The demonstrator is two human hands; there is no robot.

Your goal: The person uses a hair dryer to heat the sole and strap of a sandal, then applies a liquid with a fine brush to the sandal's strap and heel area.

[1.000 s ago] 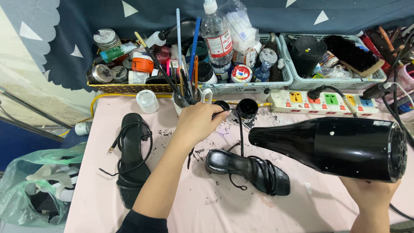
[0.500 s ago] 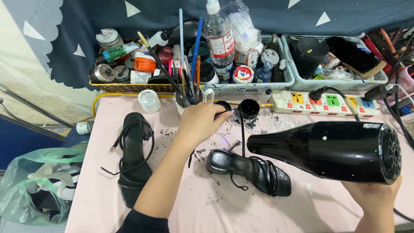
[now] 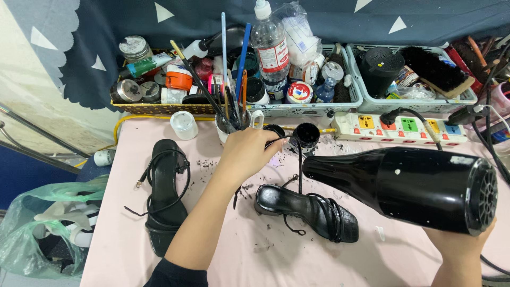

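left hand (image 3: 247, 154) is pinching the thin ankle strap (image 3: 299, 162) of the black strappy sandal (image 3: 308, 208), fingers closed on it and pulling it up and taut over the pink table (image 3: 133, 234). the sandal itself is lying on its side mid-table, right under that strap. right hand (image 3: 459, 247) is wrapped around the handle of a big black hair dryer (image 3: 409, 186), nozzle pointing left at the strap and heel end, close but not touching.

looks to me like the drying step, heat going onto whatever's been put on the strap. next bit is probably keeping the strap stretched and clear of the nozzle.

further out: the other sandal (image 3: 164, 194) lying flat to the left, a small open pot of black stuff (image 3: 306, 134) just behind the hand, a cup of brushes (image 3: 228, 125), a power strip (image 3: 404, 127).
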